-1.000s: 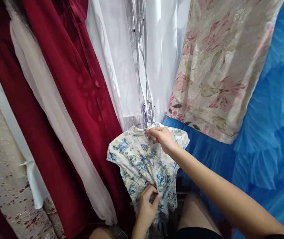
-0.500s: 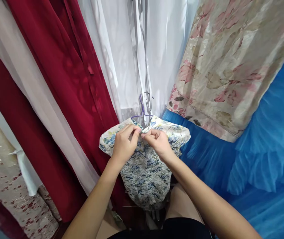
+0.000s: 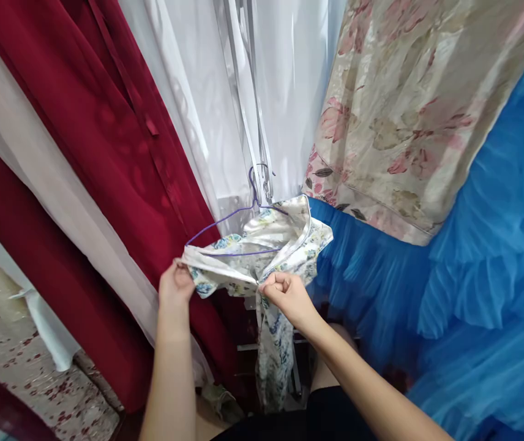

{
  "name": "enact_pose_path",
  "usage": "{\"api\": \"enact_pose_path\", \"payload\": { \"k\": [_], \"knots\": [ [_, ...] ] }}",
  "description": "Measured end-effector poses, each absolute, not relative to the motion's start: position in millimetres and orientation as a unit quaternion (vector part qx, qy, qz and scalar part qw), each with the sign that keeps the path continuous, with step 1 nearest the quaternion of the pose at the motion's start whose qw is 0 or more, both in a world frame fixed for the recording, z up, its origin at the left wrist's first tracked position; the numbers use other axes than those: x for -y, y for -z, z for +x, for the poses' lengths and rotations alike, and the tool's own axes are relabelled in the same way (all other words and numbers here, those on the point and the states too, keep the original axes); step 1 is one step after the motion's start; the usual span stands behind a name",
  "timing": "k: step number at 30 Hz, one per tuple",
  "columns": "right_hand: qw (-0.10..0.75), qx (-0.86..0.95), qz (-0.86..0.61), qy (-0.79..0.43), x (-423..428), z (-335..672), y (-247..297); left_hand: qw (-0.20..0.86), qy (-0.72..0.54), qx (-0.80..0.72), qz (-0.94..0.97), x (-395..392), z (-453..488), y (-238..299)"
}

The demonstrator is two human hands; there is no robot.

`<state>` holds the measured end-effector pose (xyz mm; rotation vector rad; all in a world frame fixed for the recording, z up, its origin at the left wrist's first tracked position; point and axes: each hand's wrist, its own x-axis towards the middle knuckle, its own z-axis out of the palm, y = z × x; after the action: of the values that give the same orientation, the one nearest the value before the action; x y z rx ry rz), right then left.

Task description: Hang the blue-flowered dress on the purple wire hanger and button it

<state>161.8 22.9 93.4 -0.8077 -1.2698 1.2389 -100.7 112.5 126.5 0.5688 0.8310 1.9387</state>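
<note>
A white blouse with blue and yellow flowers [image 3: 296,257] hangs on a thin purple hanger [image 3: 218,225], its neck pulled wide so the pale inside shows. My left hand [image 3: 177,283] is closed on the blouse's left shoulder edge, beside the hanger's left end. Lower and nearer the middle, my right hand [image 3: 283,291] pinches the front opening where the two edges meet. Below that point the blouse's lower part drops in a narrow, bunched strip. The hanger's right end is hidden inside the cloth.
Long white cloth [image 3: 284,92] hangs behind, with pale straps [image 3: 246,79] running down to the hanger hook. Dark red cloth [image 3: 119,153] hangs at left. A beige floral garment [image 3: 395,135] and blue ruffled tulle [image 3: 482,263] hang at right.
My left hand has moved left and down from the neckline to the shoulder edge, drawing the blouse open. More of the hanger shows. My right hand has shifted down, still pinching the front.
</note>
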Motion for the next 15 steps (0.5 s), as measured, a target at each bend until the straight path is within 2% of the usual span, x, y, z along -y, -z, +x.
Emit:
{"api": "enact_pose_path", "payload": {
  "k": [4,7,11,15],
  "knots": [
    [0.63,0.416,-0.343,-0.559,-11,165,-60,0.53,-0.768,-0.332,0.139,-78,-69,-53],
    [0.69,0.314,-0.379,-0.53,1,181,-19,0.565,-0.757,-0.313,0.099,-49,-36,-18],
    [0.734,0.276,-0.441,-0.437,17,208,13,0.635,-0.726,-0.243,0.103,-15,4,-14],
    [0.72,0.357,-0.455,-0.384,22,213,5,0.66,-0.674,-0.213,0.256,19,45,-38]
  ]
}}
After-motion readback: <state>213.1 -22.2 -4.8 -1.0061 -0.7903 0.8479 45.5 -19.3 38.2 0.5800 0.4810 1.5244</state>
